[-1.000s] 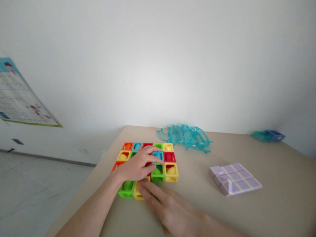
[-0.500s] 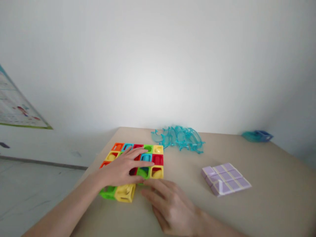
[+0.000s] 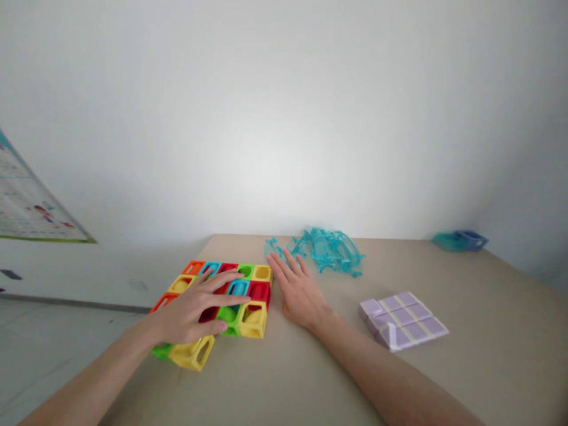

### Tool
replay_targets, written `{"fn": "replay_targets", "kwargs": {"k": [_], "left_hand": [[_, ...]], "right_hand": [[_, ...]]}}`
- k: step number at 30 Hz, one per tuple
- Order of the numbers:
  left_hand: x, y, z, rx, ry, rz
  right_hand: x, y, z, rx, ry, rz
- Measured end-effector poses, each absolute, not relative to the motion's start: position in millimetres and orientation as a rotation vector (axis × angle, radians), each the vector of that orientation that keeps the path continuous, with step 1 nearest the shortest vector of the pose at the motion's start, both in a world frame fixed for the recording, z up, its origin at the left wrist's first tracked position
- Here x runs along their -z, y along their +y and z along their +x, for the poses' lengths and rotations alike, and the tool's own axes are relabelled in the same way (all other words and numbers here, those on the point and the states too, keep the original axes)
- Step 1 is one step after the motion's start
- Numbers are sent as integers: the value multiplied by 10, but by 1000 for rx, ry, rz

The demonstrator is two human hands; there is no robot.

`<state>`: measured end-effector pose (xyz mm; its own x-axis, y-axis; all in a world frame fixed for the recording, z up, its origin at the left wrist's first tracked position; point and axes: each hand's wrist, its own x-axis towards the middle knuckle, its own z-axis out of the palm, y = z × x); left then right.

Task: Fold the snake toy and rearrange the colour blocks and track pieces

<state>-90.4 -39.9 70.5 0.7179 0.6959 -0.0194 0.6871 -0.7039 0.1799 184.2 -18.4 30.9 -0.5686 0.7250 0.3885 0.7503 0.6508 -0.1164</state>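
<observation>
Of the two hands, the left hand (image 3: 190, 310) spreads its fingers across the multicoloured blocks (image 3: 238, 288) on the table (image 3: 310, 378); the right hand (image 3: 299, 293), open and holding nothing, lies beside them.

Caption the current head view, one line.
Left hand spread over multicoloured hollow plastic cubes; right hand beside them, near translucent teal plastic pieces.
</observation>
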Motion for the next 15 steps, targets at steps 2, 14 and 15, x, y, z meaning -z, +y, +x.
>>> {"fn": "replay_targets", "kwargs": {"k": [2,14,15], "left_hand": [[-705,-403,-901,-71,1134,2749],[-729,-293,-1119,-103,1203,2776],[-706,-216,-1161,-102,1229,2763]], "right_hand": [[-313,-49,1782,87,-2530,-1219],[-239,85,1824,200,-2365,-1450],[-239,89,1815,197,-2361,-1457]]}}
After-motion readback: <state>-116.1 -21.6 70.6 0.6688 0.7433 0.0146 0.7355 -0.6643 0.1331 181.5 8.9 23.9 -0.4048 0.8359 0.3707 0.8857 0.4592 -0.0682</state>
